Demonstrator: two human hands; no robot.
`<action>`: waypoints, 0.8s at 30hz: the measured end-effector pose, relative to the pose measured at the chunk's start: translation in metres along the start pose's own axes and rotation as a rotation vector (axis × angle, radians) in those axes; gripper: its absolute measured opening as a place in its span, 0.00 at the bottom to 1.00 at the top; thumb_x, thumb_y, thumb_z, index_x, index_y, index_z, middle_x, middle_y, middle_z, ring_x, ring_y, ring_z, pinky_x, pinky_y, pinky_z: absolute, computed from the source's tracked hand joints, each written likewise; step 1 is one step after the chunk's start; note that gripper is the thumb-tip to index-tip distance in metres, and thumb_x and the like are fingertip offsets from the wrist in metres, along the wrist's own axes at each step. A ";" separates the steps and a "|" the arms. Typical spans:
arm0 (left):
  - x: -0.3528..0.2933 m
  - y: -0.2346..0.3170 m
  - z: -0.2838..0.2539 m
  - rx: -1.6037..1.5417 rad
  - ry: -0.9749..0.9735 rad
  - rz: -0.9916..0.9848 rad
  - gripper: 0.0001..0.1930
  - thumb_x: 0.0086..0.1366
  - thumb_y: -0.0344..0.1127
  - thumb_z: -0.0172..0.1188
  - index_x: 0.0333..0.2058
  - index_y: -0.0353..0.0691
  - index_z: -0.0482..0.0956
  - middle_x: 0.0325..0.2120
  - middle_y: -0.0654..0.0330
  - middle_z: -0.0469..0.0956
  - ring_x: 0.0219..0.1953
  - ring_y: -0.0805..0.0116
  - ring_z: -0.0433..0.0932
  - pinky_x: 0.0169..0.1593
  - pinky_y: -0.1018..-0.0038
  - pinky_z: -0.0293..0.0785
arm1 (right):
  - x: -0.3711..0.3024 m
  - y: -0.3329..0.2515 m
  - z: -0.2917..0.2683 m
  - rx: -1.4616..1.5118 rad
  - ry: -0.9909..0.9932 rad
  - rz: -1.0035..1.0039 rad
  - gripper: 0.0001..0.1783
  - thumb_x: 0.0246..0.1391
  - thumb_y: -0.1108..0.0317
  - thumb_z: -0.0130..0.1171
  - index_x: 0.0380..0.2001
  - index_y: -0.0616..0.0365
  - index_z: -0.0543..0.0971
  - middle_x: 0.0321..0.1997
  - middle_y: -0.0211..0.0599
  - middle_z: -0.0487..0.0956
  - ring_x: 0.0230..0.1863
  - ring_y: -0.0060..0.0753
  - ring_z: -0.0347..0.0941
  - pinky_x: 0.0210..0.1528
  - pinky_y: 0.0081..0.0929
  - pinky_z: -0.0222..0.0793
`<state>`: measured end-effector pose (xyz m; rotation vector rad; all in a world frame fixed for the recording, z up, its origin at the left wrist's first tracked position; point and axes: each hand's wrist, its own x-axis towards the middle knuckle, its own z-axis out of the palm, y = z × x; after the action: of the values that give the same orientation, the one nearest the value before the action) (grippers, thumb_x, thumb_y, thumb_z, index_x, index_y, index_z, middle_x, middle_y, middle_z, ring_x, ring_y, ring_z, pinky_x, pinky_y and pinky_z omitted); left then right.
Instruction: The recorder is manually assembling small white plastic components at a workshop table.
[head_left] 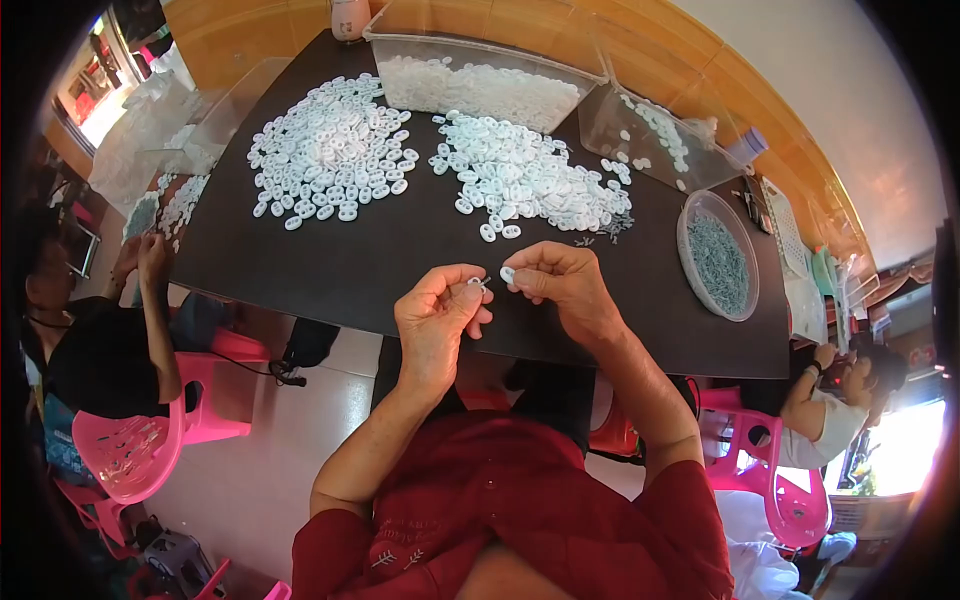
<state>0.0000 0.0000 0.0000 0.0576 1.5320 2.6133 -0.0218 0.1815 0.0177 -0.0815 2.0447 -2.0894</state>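
Observation:
Over the near edge of the dark table [300,280], my left hand [432,312] pinches a small white plastic piece [476,283] with a thin grey bit sticking out beside it. Just to its right, my right hand [565,288] holds a white oval plastic piece [507,274] between thumb and fingers. The two pieces are close but apart. Beyond my hands lies a heap of white oval two-hole pieces [520,170], with small grey screw-like parts [618,228] at its right end. A second heap of similar pieces [330,145] is at the far left.
A clear bin of white pieces [480,90] stands at the back, beside another clear bin [640,140] with scattered pieces. A round tub [718,255] of grey small parts sits at the right. Other people work at both sides, near pink plastic chairs [135,440].

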 end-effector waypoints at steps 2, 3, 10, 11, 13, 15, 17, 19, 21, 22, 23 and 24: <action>0.001 0.000 0.002 -0.010 0.010 -0.002 0.09 0.62 0.27 0.56 0.39 0.29 0.76 0.27 0.56 0.78 0.23 0.75 0.74 0.24 0.82 0.69 | -0.002 0.000 0.002 0.045 -0.006 0.026 0.10 0.49 0.72 0.61 0.37 0.60 0.80 0.27 0.29 0.79 0.26 0.15 0.68 0.27 0.13 0.61; 0.001 0.000 0.001 -0.010 0.013 0.000 0.09 0.62 0.27 0.56 0.39 0.29 0.76 0.27 0.56 0.78 0.23 0.75 0.74 0.24 0.82 0.69 | -0.002 -0.002 0.003 0.045 -0.009 0.026 0.10 0.49 0.72 0.61 0.37 0.60 0.80 0.27 0.29 0.79 0.26 0.15 0.68 0.27 0.13 0.61; 0.004 0.003 0.001 0.059 0.049 0.078 0.08 0.63 0.27 0.56 0.39 0.30 0.75 0.27 0.58 0.78 0.24 0.77 0.74 0.25 0.83 0.69 | -0.005 -0.005 0.018 -0.112 -0.056 -0.103 0.09 0.51 0.76 0.58 0.38 0.64 0.79 0.30 0.28 0.78 0.33 0.15 0.71 0.36 0.16 0.66; 0.003 0.003 0.002 0.075 0.036 0.088 0.08 0.63 0.27 0.56 0.39 0.30 0.75 0.27 0.59 0.78 0.25 0.77 0.74 0.26 0.83 0.69 | -0.006 -0.005 0.019 -0.118 -0.053 -0.102 0.09 0.52 0.76 0.58 0.38 0.64 0.78 0.30 0.28 0.78 0.34 0.15 0.71 0.38 0.16 0.66; 0.002 0.002 0.003 0.058 0.035 0.089 0.08 0.63 0.27 0.56 0.39 0.30 0.75 0.27 0.59 0.78 0.25 0.77 0.74 0.26 0.83 0.69 | -0.006 -0.005 0.020 -0.142 -0.016 -0.113 0.08 0.52 0.76 0.58 0.37 0.64 0.78 0.30 0.28 0.78 0.33 0.14 0.70 0.37 0.15 0.66; 0.001 0.001 0.004 0.042 0.036 0.089 0.07 0.63 0.27 0.56 0.39 0.30 0.75 0.27 0.59 0.78 0.25 0.77 0.74 0.26 0.82 0.69 | -0.006 -0.004 0.022 -0.165 0.018 -0.122 0.08 0.52 0.76 0.57 0.37 0.64 0.78 0.30 0.27 0.78 0.33 0.14 0.70 0.36 0.14 0.66; -0.001 -0.002 0.004 0.003 0.029 0.076 0.08 0.62 0.27 0.57 0.39 0.32 0.76 0.26 0.62 0.77 0.25 0.79 0.74 0.24 0.85 0.68 | -0.008 -0.005 0.027 -0.154 0.041 -0.153 0.07 0.53 0.75 0.57 0.36 0.63 0.77 0.30 0.27 0.78 0.32 0.13 0.70 0.33 0.14 0.66; -0.002 -0.005 0.004 -0.023 0.032 0.077 0.07 0.63 0.27 0.57 0.39 0.31 0.75 0.26 0.61 0.77 0.24 0.79 0.74 0.24 0.85 0.69 | -0.011 -0.004 0.033 -0.112 0.064 -0.132 0.07 0.53 0.74 0.57 0.36 0.63 0.77 0.30 0.27 0.78 0.31 0.13 0.70 0.32 0.13 0.65; -0.002 -0.007 0.004 -0.049 0.036 0.078 0.07 0.63 0.26 0.56 0.39 0.30 0.75 0.26 0.60 0.77 0.24 0.78 0.74 0.24 0.84 0.69 | -0.015 -0.001 0.038 -0.071 0.086 -0.109 0.07 0.54 0.74 0.57 0.36 0.63 0.77 0.30 0.27 0.78 0.31 0.12 0.70 0.30 0.13 0.65; -0.002 -0.008 0.004 -0.064 0.045 0.090 0.07 0.63 0.26 0.56 0.39 0.29 0.75 0.25 0.60 0.76 0.24 0.78 0.74 0.25 0.84 0.70 | -0.016 0.000 0.040 -0.052 0.117 -0.123 0.06 0.54 0.75 0.56 0.36 0.64 0.76 0.29 0.28 0.77 0.30 0.13 0.70 0.30 0.13 0.65; -0.002 -0.008 0.004 -0.079 0.054 0.102 0.07 0.63 0.25 0.55 0.39 0.28 0.75 0.25 0.59 0.76 0.24 0.77 0.75 0.25 0.83 0.70 | -0.018 0.001 0.042 -0.033 0.149 -0.137 0.06 0.55 0.76 0.54 0.36 0.64 0.76 0.28 0.29 0.76 0.29 0.14 0.69 0.30 0.14 0.66; -0.002 -0.008 0.004 -0.078 0.055 0.102 0.07 0.63 0.25 0.55 0.39 0.28 0.75 0.25 0.59 0.76 0.24 0.77 0.75 0.25 0.83 0.70 | -0.018 0.002 0.045 -0.032 0.148 -0.137 0.06 0.55 0.76 0.54 0.36 0.64 0.76 0.28 0.29 0.76 0.29 0.14 0.69 0.30 0.14 0.66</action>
<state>0.0032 0.0077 -0.0052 0.0596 1.4803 2.7731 0.0048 0.1410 0.0188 -0.0766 2.2170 -2.2037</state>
